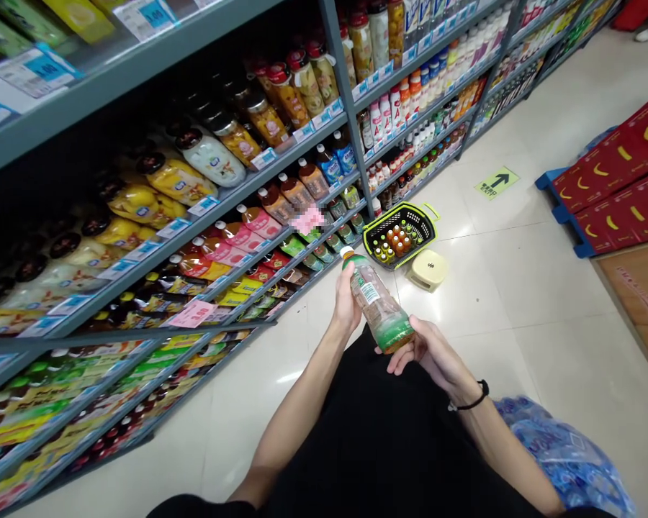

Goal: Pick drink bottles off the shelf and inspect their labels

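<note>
Tilted in front of my black top is a plastic drink bottle (376,298) with a white cap and a green and brownish label. My left hand (347,298) is closed around its upper part, near the cap. At the bottle's base, my right hand (429,349) grips with the thumb on the near side and the fingers underneath. Beyond the bottle, a black basket with a lime-green rim (430,241) stands on the floor, holding several small bottles. A pale yellow stool (430,270) sits right beside the basket.
Long grey shelves (281,162) packed with drinks and jars run along my left. Red cartons (621,173) are stacked on a blue pallet (564,216) at the right. Plastic-wrapped water bottles (567,453) lie by my right arm. A green floor sign (497,183) shows an arrow.
</note>
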